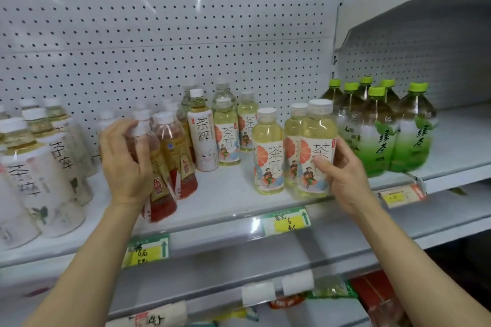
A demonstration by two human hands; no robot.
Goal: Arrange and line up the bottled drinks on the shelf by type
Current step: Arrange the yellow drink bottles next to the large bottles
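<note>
My left hand point(125, 162) grips a red tea bottle point(159, 188) at the front of the white shelf point(223, 202), with another red tea bottle point(176, 156) just right of it. My right hand point(342, 175) holds a pale yellow grapefruit-label bottle point(317, 146) near the shelf's front edge; two like bottles point(267, 151) stand beside it on its left. More pale yellow bottles point(225, 133) stand further back, next to a white-label tea bottle point(200, 133). Several white-label bottles point(39, 172) crowd the far left.
Several large green-capped green tea bottles point(382, 130) stand on the right, close to my right hand. A perforated back panel point(170, 21) closes the shelf behind. Price tags point(285, 220) hang on the front rail. A lower shelf point(292, 297) holds packaged goods.
</note>
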